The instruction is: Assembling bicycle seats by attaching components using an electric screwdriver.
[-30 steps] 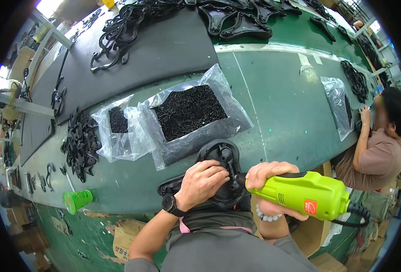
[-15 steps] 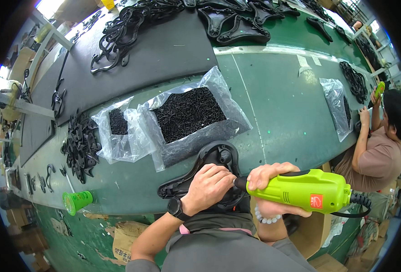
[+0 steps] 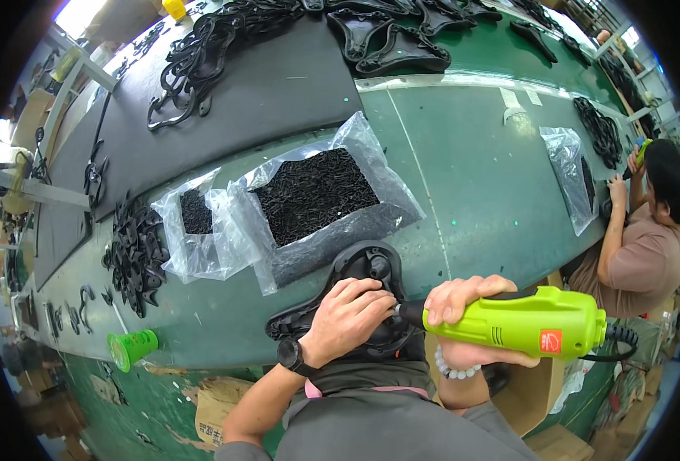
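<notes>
My right hand is wrapped round a lime-green electric screwdriver, held almost level with its tip pointing left. Below the bags, at the table's front edge, lies a black saddle-shaped part, its narrow end to the left and its hollow side up. My left hand rests over it, fingers bent and pressed together beside the screwdriver's tip. What those fingertips pinch, if anything, is hidden. The tip meets the part's right side close to them.
Beyond the part lie a large clear bag of small black pieces and a smaller bag. Left are a heap of black plastic parts and a tipped green cup. More black frames lie at the back. A co-worker sits at right.
The screwdriver and my right hand have shifted slightly right. My left hand stays on the black part, its fingers a little changed. The whole view has moved slightly.
</notes>
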Motion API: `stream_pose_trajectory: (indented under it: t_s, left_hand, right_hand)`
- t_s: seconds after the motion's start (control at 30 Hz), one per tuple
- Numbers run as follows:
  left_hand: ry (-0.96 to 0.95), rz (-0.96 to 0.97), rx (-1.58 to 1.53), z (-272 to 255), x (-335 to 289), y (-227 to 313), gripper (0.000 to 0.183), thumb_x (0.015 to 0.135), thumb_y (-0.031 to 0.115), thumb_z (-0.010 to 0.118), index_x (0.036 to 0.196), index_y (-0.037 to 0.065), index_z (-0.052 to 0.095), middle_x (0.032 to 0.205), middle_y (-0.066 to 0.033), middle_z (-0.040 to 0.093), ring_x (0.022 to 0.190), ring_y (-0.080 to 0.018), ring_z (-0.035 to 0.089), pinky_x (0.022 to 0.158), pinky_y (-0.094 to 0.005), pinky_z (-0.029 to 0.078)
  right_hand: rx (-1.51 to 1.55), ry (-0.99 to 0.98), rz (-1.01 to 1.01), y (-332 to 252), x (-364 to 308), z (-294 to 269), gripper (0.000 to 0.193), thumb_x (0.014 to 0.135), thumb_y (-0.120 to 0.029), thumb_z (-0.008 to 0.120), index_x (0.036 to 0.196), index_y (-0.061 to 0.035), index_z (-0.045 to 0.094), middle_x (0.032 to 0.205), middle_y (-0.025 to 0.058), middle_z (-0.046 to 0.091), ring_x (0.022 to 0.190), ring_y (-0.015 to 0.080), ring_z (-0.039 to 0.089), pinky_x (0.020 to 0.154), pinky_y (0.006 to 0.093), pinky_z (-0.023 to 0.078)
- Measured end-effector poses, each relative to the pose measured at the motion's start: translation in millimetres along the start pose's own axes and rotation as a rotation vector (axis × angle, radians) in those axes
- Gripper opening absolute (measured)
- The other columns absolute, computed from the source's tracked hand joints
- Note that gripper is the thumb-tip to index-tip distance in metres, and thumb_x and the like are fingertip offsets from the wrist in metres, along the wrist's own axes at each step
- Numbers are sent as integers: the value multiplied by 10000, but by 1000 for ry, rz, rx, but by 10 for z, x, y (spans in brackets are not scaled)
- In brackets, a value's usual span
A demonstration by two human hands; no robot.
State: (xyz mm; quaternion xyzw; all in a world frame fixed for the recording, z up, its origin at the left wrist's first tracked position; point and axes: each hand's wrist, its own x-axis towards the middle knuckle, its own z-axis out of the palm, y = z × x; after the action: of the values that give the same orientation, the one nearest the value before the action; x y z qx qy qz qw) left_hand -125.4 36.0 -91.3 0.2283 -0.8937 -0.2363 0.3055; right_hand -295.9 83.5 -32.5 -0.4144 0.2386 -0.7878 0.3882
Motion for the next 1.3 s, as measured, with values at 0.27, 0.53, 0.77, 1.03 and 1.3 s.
stream_pose_trajectory:
  t_s: [0.27,0.53,0.77,1.03,1.3]
  left_hand:
    - [202,-512,80,16,112,-283,406,844,188,698,1181,5,565,1075,-174,643,960,-344,616,819,-411,504]
    - [213,-450,72,108,83,-327,294,861,103,669,1115,-12,573,995,-172,663,862,-340,644,753,-402,523]
    - [238,-404,45,100,68,-318,297,870,88,653,1131,-28,571,1038,-194,661,900,-352,654,773,-401,538]
    - [207,-452,34,114,77,-315,297,867,82,651,1132,-28,573,1051,-197,659,913,-355,654,781,-399,540]
    - [205,-477,36,101,89,-287,287,865,76,650,1126,-18,576,1039,-189,659,906,-351,651,782,-394,535]
  right_hand:
    - [277,257,64,293,466,-233,1134,565,-982,387,1206,-50,465,785,105,592,623,224,562,594,369,485]
    - [68,292,230,574,731,-224,1056,643,-954,314,1144,-36,457,704,106,547,589,220,542,575,320,480]
    - [120,388,360,642,934,-287,939,774,-885,256,1081,-22,464,674,96,518,565,214,534,550,318,463]
    - [5,258,372,720,859,-188,1009,705,-934,243,1099,-31,460,671,90,527,551,208,525,544,314,459]
    - [-32,136,385,806,753,-164,1033,687,-944,264,1111,-20,448,688,100,535,569,206,540,564,316,471]
